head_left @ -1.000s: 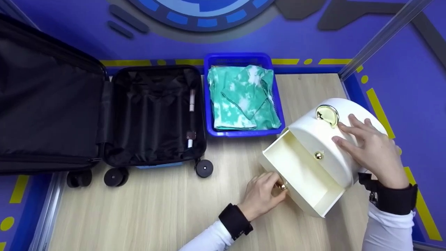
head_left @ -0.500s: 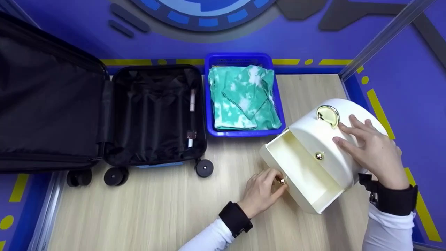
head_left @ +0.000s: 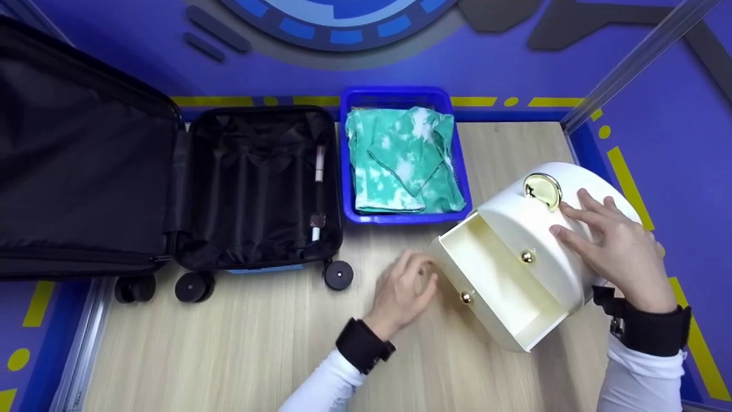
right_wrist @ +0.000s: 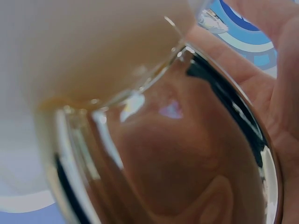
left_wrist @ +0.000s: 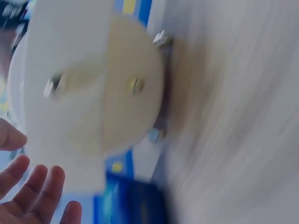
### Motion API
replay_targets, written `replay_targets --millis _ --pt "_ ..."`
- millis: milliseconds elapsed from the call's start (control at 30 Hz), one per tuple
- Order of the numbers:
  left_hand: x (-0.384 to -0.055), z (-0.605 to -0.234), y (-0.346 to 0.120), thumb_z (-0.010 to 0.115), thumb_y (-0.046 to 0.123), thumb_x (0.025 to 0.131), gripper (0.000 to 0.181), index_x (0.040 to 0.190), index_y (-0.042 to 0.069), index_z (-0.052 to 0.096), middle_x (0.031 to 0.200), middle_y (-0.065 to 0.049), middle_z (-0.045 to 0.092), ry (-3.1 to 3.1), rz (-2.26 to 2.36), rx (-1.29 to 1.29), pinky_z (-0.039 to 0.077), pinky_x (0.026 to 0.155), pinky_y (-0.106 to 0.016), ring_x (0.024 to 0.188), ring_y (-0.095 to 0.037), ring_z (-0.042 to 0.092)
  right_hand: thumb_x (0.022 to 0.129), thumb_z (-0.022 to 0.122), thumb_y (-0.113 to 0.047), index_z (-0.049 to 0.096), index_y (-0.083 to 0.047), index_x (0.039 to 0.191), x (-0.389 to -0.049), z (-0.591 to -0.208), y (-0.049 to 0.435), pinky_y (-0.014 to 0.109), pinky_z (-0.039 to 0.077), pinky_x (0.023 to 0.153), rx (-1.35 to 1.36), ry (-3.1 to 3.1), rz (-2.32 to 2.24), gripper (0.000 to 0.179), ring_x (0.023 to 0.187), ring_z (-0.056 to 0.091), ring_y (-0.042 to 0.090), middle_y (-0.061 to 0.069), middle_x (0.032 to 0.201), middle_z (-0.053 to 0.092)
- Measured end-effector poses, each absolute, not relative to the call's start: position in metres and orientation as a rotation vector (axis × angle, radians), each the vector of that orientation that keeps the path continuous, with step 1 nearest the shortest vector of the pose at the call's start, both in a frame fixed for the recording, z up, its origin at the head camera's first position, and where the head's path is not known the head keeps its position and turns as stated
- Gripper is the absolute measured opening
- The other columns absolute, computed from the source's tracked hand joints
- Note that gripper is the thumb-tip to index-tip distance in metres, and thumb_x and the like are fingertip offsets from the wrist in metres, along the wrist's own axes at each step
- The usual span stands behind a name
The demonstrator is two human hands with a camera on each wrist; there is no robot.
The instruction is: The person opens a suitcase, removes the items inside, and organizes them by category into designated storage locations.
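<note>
A white round-topped drawer box [head_left: 577,189] stands at the right of the table, turned at an angle. Its lower drawer [head_left: 503,286] is pulled out, and bare inside. One gold knob [head_left: 466,297] is on that drawer's front, another gold knob [head_left: 527,256] above. My left hand [head_left: 400,294] is just left of the drawer front, apart from the knob, fingers loosely bent and holding nothing; the left wrist view shows its fingers [left_wrist: 49,186] spread. My right hand [head_left: 620,246] rests on the box's top beside a gold crescent ornament [head_left: 543,190].
A blue basket [head_left: 409,219] holds folded green-and-white tie-dye cloth [head_left: 400,160] at the back. Left of it lies a black suitcase [head_left: 257,189], its lid [head_left: 86,166] raised, with two small tubes, one a pink-and-white tube [head_left: 319,164]. A suitcase wheel [head_left: 338,275] juts onto the table.
My left hand has let go of the lower knob and moved left, away from it. Before that, the drawer shifted slightly inward. My right hand stays on the box.
</note>
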State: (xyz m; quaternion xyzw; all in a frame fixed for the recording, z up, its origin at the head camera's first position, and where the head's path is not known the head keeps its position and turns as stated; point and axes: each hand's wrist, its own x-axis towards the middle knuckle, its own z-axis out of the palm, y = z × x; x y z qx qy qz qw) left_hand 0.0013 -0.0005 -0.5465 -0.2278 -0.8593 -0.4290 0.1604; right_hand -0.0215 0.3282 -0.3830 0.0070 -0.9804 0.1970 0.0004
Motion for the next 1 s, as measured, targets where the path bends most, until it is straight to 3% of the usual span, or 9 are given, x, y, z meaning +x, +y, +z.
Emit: replay_targets --millis 233,433,667,800,1000 --pt "-0.064 -0.52 -0.064 0.073 0.016 0.089 0.024 0.111 0.008 0.067 0.116 -0.009 0.063 -2.462 -1.131 -0.413 0.054 0.064 -0.036 0.083 -0.023 0.066 0.096 0.072 -0.046 0.066 -0.01 0.14 -0.021 -0.383 0.329 0.09 0.027 0.087 0.012 -3.086 0.593 0.057 0.148 0.031 0.053 0.014 0.16 0.045" --pt "-0.112 -0.496 -0.114 0.07 0.024 0.093 0.028 0.117 0.009 0.067 0.13 -0.011 0.059 -2.791 -0.938 -0.264 0.052 0.079 -0.051 0.107 -0.035 0.063 0.096 0.072 -0.047 0.066 -0.007 0.139 -0.021 -0.384 0.329 0.09 0.026 0.089 0.021 -3.083 0.555 0.058 0.145 0.032 0.056 0.018 0.158 0.045" --pt "-0.155 -0.49 -0.139 0.066 0.027 0.097 0.035 0.124 0.004 0.063 0.135 -0.018 0.058 -3.268 -0.559 -0.322 0.049 0.093 -0.057 0.117 -0.04 0.061 0.096 0.072 -0.047 0.067 -0.007 0.138 -0.02 -0.384 0.329 0.089 0.027 0.09 0.024 -3.079 0.542 0.058 0.144 0.033 0.057 0.019 0.157 0.046" --pt "-0.173 -0.495 -0.142 0.067 0.023 0.093 0.04 0.128 0.003 0.064 0.139 -0.021 0.059 -3.472 -0.401 -0.394 0.049 0.095 -0.059 0.118 -0.042 0.063 0.096 0.071 -0.048 0.066 -0.008 0.139 -0.02 -0.384 0.329 0.089 0.026 0.09 0.015 -3.087 0.526 0.059 0.144 0.033 0.058 0.019 0.158 0.045" --pt "-0.187 -0.512 -0.147 0.074 0.023 0.085 0.04 0.121 0.006 0.07 0.126 -0.02 0.068 -3.627 -0.289 -0.336 0.05 0.094 -0.057 0.116 -0.041 0.065 0.097 0.071 -0.047 0.066 -0.008 0.139 -0.022 -0.384 0.328 0.09 0.026 0.09 0.045 -3.092 0.55 0.058 0.144 0.032 0.058 0.018 0.158 0.045"
